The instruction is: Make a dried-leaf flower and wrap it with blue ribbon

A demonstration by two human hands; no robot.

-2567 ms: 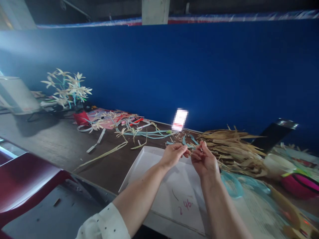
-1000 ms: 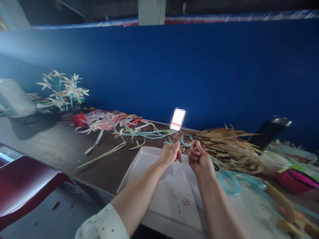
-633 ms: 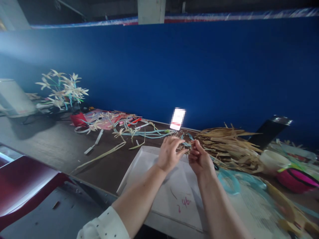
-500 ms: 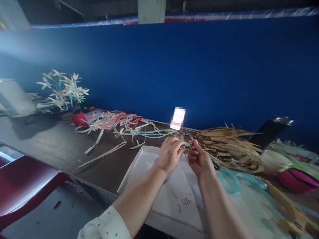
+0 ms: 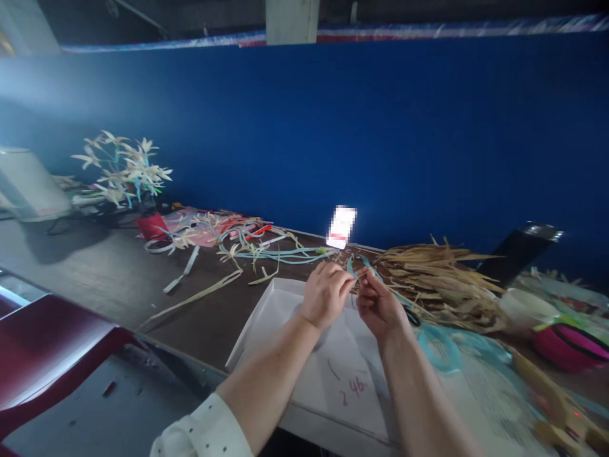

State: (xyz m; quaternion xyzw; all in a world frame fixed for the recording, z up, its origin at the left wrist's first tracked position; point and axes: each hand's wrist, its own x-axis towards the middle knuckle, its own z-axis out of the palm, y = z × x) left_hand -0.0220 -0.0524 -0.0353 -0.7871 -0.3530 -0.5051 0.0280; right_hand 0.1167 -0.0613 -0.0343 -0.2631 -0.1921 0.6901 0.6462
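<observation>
My left hand (image 5: 326, 295) and my right hand (image 5: 380, 303) meet above the far end of a shallow white box lid (image 5: 266, 330), which has red handwriting on it. Both are closed in fingertip pinches, close together. Between them shows a thin, pale strand (image 5: 360, 275), too small to name with certainty. Just beyond the fingers lie blue-green strips (image 5: 352, 263) and small scraps. A pile of dried husks (image 5: 438, 279) spreads out to the right of my right hand. Beside that wrist, a black looped handle (image 5: 412, 316) is partly hidden.
A lit phone (image 5: 341, 227) leans against the blue partition (image 5: 285, 139). Leftward lie pale blue cords (image 5: 285, 255) and a husk-flower arrangement in a red pot (image 5: 152, 226). At right are a blue-green ribbon roll (image 5: 440, 349), black tumbler (image 5: 521, 251), white bowl (image 5: 528, 308) and pink pouch (image 5: 571, 346).
My fingers have shifted slightly: the left fingertips are curled more closely together and the right ones sit a little lower. The whole view has moved slightly.
</observation>
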